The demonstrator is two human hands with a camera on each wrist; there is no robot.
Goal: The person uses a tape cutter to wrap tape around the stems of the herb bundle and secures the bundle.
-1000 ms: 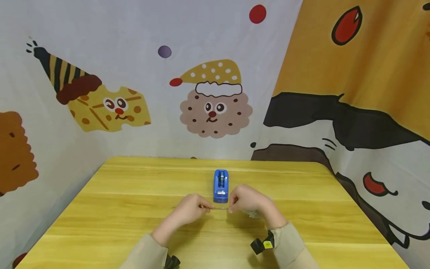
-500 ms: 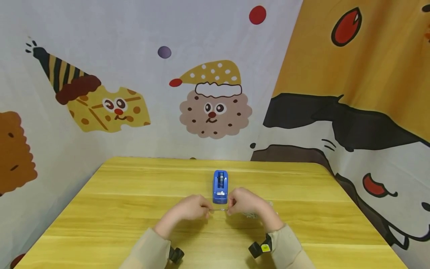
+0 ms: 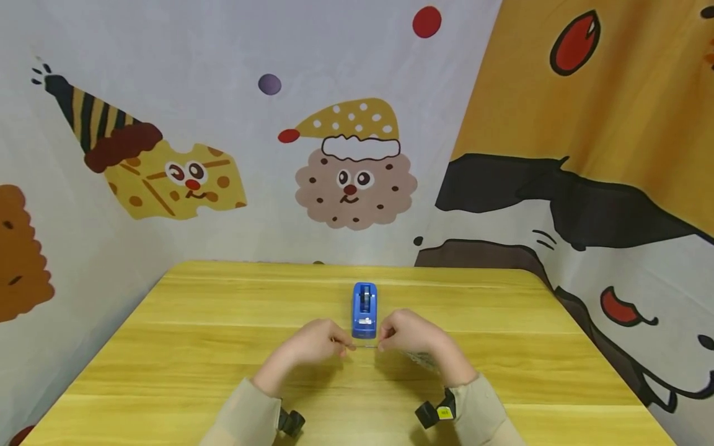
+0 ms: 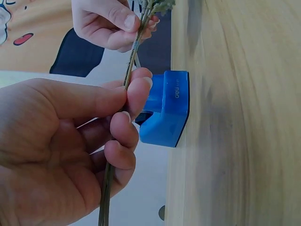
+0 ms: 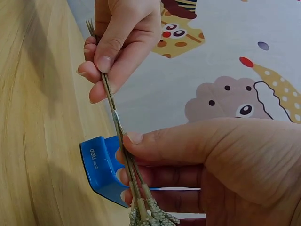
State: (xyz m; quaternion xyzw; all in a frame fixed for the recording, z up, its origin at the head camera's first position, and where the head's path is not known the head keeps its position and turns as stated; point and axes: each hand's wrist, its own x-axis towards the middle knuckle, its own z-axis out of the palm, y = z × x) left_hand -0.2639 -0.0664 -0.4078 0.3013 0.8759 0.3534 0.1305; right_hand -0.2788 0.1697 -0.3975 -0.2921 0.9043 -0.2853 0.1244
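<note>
My left hand (image 3: 315,342) and right hand (image 3: 413,338) face each other over the table, a bunch of thin dried flower stems (image 5: 110,96) stretched between them. Thumb and fingers of the left hand pinch the stems toward their cut ends. The right hand grips them nearer the small, pale grey-green flower heads (image 5: 153,215), which in the head view are partly hidden by that hand. Between the hands a shiny bit of clear tape (image 5: 117,117) shows on the stems. Just beyond the hands sits a blue tape dispenser (image 3: 364,314), its front end toward me.
The wood-grain table (image 3: 223,365) spreads out on both sides of the hands. Behind it hangs a cartoon-printed cloth (image 3: 234,241). Black wrist cameras, such as the right one (image 3: 428,414), stick out below the sleeves.
Both hands still hold the stems close to where they were, with only small shifts of the fingers. The dispenser keeps its place on the table while the head view drifts slightly.
</note>
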